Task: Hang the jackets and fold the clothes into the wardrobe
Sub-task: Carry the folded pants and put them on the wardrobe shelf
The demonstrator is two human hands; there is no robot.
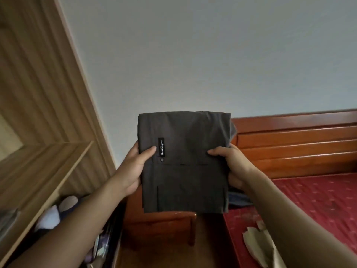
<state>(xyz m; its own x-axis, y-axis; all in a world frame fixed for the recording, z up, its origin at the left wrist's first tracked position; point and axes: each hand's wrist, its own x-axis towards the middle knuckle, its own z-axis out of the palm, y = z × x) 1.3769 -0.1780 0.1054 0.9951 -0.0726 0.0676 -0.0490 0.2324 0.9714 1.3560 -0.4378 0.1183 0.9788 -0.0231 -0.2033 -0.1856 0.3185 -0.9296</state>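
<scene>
A person's left hand (135,167) gripped the left edge of a folded dark grey garment (183,171), thumb pressed flat across its front and fingers tucked out of sight behind. The right hand (229,163) clasped the opposite edge the same way. Held in the air between the two hands, the garment stood upright as a neat rectangle. Its front showed a small black label (161,147) with white script too fine to read, a dark button (161,160) just beneath it and a pocket slit across the middle. To the left stood the open wardrobe (44,113) in pale wood, the edge of its shelf (58,182) slanting downward. In the compartment under that shelf lay a jumble of clothes (51,217), pale and dark pieces bunched together; what each was I could not tell. Below the garment sat a reddish wooden bedside table (160,219). To the right was a bed (318,200) with a red patterned cover and a polished wooden headboard (289,144). A crumpled tan sheet (257,246), cloth or paper, lay on it beside the right forearm, and a bit of blue fabric (238,198) showed just behind the garment's right edge. A plain grey wall (193,55) filled the background
</scene>
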